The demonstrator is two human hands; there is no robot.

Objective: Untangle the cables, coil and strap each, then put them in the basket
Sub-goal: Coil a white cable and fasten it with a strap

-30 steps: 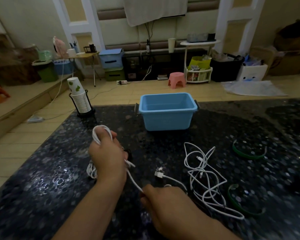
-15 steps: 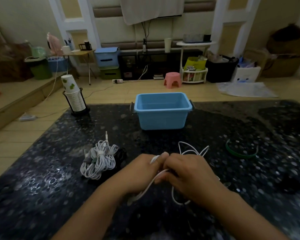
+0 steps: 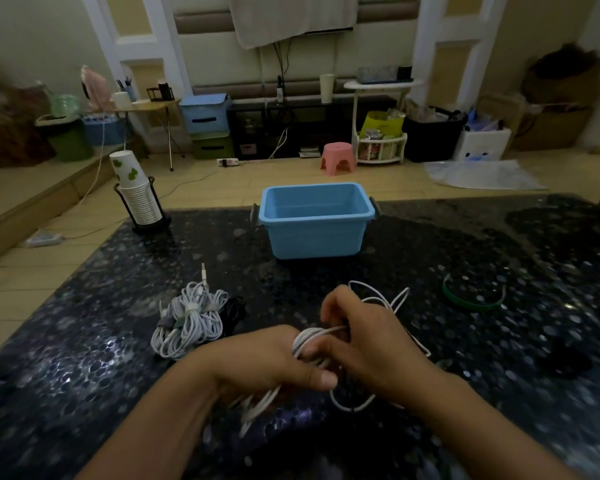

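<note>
Both hands now work one white cable [image 3: 321,332]: the left hand [image 3: 267,358] grips gathered loops, the right hand [image 3: 368,337] pinches the strand, fingers curled. A strapped bundle [image 3: 187,320], set down moments ago, lies left of the fingers; the basket [image 3: 316,220] waits beyond.

Dark speckled table [image 3: 465,244], blue basket [image 3: 315,233], strapped white cable bundle [image 3: 187,322], green strap [image 3: 471,301], cup holder [image 3: 141,206]
</note>
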